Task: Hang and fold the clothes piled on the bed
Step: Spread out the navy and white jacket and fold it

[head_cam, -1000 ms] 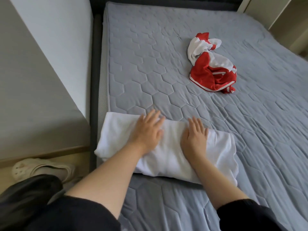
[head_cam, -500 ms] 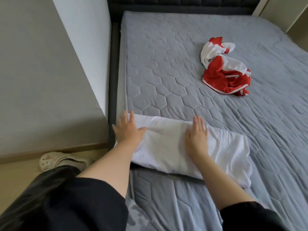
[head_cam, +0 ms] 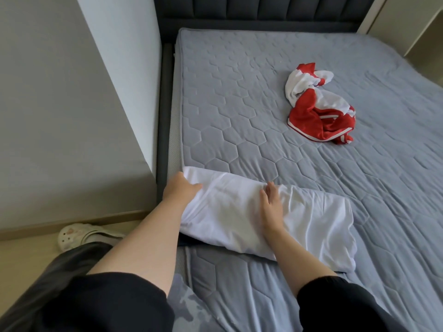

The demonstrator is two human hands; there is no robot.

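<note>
A white garment, folded into a long strip, lies across the near left part of the grey quilted bed. My left hand grips its left end, thumb on top and fingers tucked under the cloth. Flat on the middle of the strip lies my right hand, fingers straight and pointing toward the far fold. A crumpled red and white garment sits alone further back on the right side of the bed.
A dark upholstered headboard closes the far end of the bed. A white wall runs along the bed's left side. A pale clog lies on the wooden floor at the lower left, beside my dark trouser leg.
My left hand slid from the middle of the white strip to its left end and took hold of the edge. My right hand stayed flat on the cloth.
</note>
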